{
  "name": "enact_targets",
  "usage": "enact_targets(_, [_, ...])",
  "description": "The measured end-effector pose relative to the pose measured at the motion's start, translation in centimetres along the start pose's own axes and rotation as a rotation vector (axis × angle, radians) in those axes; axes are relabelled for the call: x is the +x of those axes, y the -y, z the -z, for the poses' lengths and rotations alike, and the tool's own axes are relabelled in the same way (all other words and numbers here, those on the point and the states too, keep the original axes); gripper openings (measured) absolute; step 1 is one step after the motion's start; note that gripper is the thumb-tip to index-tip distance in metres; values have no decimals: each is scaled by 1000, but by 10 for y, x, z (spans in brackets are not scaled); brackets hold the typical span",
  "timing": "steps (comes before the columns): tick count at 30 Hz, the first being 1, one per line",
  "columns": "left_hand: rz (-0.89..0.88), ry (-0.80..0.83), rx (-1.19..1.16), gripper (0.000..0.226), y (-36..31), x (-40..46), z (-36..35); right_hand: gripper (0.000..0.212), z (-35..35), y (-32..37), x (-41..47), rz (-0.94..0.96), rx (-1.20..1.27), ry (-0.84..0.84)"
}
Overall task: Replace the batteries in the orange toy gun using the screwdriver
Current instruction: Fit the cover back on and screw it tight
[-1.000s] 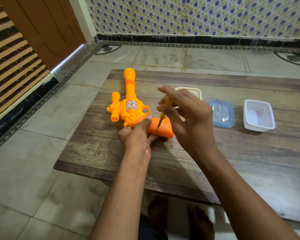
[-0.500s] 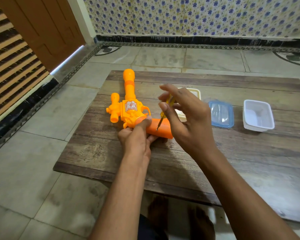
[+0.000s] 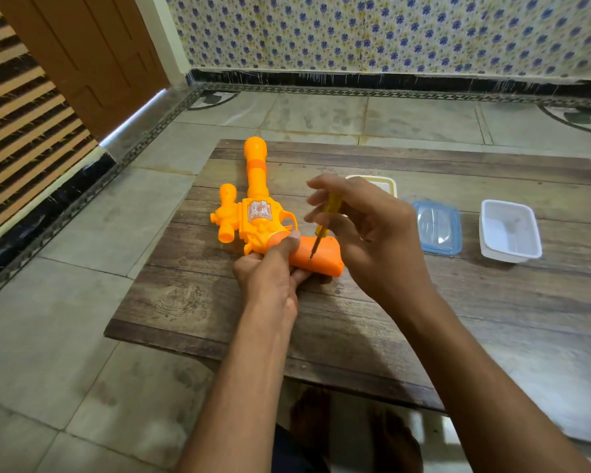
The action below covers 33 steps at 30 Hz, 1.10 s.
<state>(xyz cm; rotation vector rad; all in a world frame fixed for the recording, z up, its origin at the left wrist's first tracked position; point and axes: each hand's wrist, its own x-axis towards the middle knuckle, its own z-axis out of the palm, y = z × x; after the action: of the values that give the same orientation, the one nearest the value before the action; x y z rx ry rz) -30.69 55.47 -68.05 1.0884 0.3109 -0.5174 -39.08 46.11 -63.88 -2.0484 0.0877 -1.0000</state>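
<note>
The orange toy gun (image 3: pixel 257 213) lies flat on the low wooden table (image 3: pixel 458 302), barrel pointing away from me, its darker orange grip (image 3: pixel 321 256) toward the right. My left hand (image 3: pixel 270 278) clamps the gun where the body meets the grip, thumb on top. My right hand (image 3: pixel 369 233) pinches a small yellow-handled screwdriver (image 3: pixel 325 220) between its fingertips. The tool stands nearly upright with its tip pressed on the grip's upper face. No batteries can be seen.
A cream container (image 3: pixel 388 184) sits behind my right hand, mostly hidden. A blue-rimmed clear lid (image 3: pixel 439 228) and an empty white tub (image 3: pixel 509 230) lie to the right. Tiled floor surrounds the table; my feet rest below its near edge.
My right fingers have shifted around the screwdriver handle, as in turning it, while the tip stays on the same spot of the grip. My left hand and the gun have stayed put.
</note>
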Motion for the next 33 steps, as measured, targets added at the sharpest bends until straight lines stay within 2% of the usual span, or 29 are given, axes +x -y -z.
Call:
enact_targets(4, [-2, 4, -1, 24, 0, -1, 0, 27, -1, 2, -1, 41, -108, -75])
enact_targets(6, [-8, 20, -4, 18, -1, -2, 1, 26, -1, 1, -3, 27, -48, -48])
enact_targets(9, [-4, 9, -4, 18, -1, -1, 0, 36, -1, 0, -4, -52, 97, -5])
enact_targets(15, [-9, 16, 3, 22, 1, 2, 1, 33, 1, -1, -2, 22, -76, -108])
enact_targets(17, [-4, 27, -5, 23, 1, 2, 2, 32, -1, -1, -3, 32, -27, -71])
enact_targets(20, [7, 17, -13, 21, 1, 2, 1, 43, -1, -2, -4, 12, 62, -22])
enact_targets(25, [5, -10, -5, 30, 0, 1, 1, 32, -1, -4, -2, 93, -160, -118])
enact_targets(27, [-2, 7, 1, 25, 0, 1, 1, 29, -2, -4, -3, 97, -190, -119])
enact_targets(31, [0, 21, -1, 18, 0, 0, 1, 30, -1, -4, -4, 32, -6, -69])
enact_targets(33, [7, 7, -1, 18, 0, 0, 1, 27, -1, -5, -3, 16, -38, -94])
